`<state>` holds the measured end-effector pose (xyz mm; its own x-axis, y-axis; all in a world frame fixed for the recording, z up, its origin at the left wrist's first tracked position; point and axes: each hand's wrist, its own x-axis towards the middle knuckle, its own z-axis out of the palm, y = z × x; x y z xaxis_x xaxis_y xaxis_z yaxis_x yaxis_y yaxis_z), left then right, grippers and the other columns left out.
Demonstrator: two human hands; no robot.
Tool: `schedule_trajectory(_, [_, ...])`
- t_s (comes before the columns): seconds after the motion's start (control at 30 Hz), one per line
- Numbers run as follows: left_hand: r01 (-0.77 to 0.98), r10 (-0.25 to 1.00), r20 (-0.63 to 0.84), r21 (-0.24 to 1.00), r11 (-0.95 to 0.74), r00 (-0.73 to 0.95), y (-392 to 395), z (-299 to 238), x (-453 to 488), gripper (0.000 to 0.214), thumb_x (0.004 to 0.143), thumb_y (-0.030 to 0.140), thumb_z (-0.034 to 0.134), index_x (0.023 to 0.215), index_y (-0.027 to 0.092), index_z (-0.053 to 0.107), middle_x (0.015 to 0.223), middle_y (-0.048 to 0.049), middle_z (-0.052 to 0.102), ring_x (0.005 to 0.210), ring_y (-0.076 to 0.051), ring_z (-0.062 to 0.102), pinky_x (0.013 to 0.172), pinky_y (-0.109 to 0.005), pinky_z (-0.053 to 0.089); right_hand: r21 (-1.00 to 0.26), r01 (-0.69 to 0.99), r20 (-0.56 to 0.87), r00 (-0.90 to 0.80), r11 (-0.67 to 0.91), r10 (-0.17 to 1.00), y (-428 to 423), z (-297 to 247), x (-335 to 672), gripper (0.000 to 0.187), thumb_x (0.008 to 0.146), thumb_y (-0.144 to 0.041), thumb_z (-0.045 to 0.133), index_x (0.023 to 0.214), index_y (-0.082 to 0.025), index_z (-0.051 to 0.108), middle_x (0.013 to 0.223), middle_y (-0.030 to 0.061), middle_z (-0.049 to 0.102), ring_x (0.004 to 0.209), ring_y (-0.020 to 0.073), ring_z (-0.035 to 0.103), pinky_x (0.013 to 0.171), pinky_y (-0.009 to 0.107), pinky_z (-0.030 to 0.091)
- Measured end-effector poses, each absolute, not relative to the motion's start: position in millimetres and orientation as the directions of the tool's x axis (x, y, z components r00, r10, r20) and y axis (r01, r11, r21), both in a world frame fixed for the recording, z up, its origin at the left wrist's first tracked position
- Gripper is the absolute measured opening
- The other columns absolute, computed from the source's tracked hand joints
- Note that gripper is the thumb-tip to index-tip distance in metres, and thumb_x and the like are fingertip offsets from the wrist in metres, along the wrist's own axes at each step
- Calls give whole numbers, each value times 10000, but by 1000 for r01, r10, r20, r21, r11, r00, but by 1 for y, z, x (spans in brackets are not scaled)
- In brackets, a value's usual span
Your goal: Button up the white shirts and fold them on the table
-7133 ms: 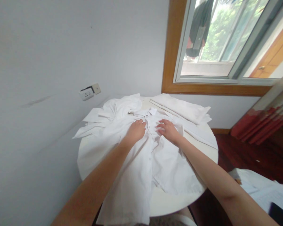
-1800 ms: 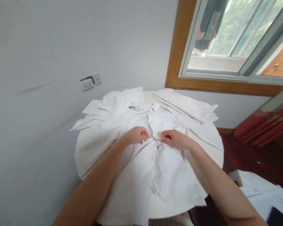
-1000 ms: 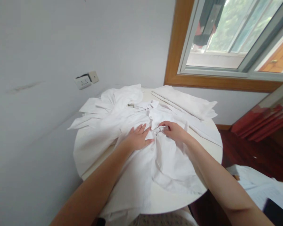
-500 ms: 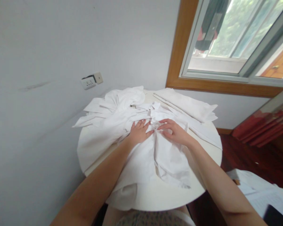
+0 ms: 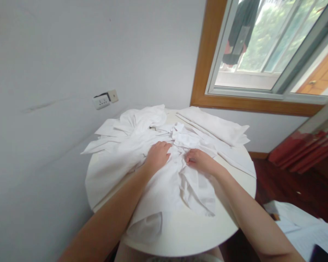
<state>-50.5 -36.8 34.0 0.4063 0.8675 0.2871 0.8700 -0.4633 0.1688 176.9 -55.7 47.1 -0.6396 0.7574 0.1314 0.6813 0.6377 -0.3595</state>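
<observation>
A white shirt (image 5: pixel 164 193) lies spread and rumpled on the round white table (image 5: pixel 180 240), its collar end away from me and a small button showing on its front. My left hand (image 5: pixel 158 155) is on the left part of the front, fingers curled over and gripping the cloth. On the right part my right hand (image 5: pixel 198 159) has its fingers drawn together, pinching the fabric. The fingertips of both hands are partly hidden. Between them the front of the shirt shows creases, with loose folds running toward me.
Another rumpled white garment (image 5: pixel 142 118) lies at the back left, overlapping the shirt's side. A folded white cloth (image 5: pixel 213 125) rests at the back right. The wall with a socket (image 5: pixel 101 102) stands close behind the table. Papers (image 5: pixel 308 225) lie low at the right, near a red curtain (image 5: pixel 297 147).
My left hand has gone from spread flat to curled on the cloth. The right hand's fingers have closed and moved slightly toward me, and the shirt front has opened out between the hands.
</observation>
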Motion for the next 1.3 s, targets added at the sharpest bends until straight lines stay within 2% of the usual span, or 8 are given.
schedule_trajectory(0.13, [721,794,217,335,-607,568,-42,38,-50,187,870,315,484,908,199,624,899,-45,629,917,-188,564,860,-306,428,-445,689,130,-582,572,802,-55,53,184,155,810,-107,501,792,-165,643,791,29,638,754,146,560,715,237,398])
schedule_trajectory(0.23, [659,765,166,416,-627,623,-43,33,-50,223,862,392,505,891,195,605,870,-36,605,868,-174,564,806,-287,434,-537,686,126,-511,491,851,-57,62,191,166,826,-118,476,832,-167,635,782,18,644,712,133,557,675,224,396])
schedule_trajectory(0.4, [637,739,148,416,-649,657,-43,28,-50,249,849,432,529,901,196,589,880,-36,580,892,-174,542,803,-283,422,-580,679,165,-443,449,881,-60,68,195,163,818,-131,511,897,-184,643,826,17,666,741,135,584,694,235,414])
schedule_trajectory(0.63, [675,739,143,323,-663,658,-51,28,-48,162,857,347,518,867,200,586,890,-35,566,893,-176,533,813,-290,409,-267,749,180,-579,606,795,-67,54,173,364,787,-465,661,1067,-234,685,955,87,640,941,226,556,835,338,398])
schedule_trajectory(0.77, [670,738,132,339,-661,662,-53,25,-47,154,862,337,503,866,199,572,874,-29,569,854,-165,541,780,-278,414,-209,796,127,-555,569,822,-65,50,169,162,778,-353,695,894,-244,730,894,71,632,910,220,554,792,320,402])
schedule_trajectory(1.03, [670,788,0,528,-523,615,-49,38,-53,229,841,397,474,797,194,572,718,6,566,659,-134,509,609,-243,384,-579,576,297,-511,577,807,-70,79,184,239,872,-364,567,824,-187,720,831,61,668,816,166,585,756,274,437])
schedule_trajectory(1.17, [706,845,-55,580,-406,531,-46,44,-63,208,802,392,508,777,199,584,658,27,572,623,-126,511,582,-228,367,-743,457,170,-578,489,798,-80,92,190,320,888,-430,507,843,-168,685,838,48,662,778,151,581,696,247,446])
schedule_trajectory(1.3, [759,881,-70,542,-361,469,-44,44,-67,223,787,366,504,748,181,623,655,3,625,635,-138,549,601,-232,380,-804,399,-50,-783,441,619,-88,92,185,315,863,-446,541,885,-174,698,820,20,667,744,135,579,681,230,451])
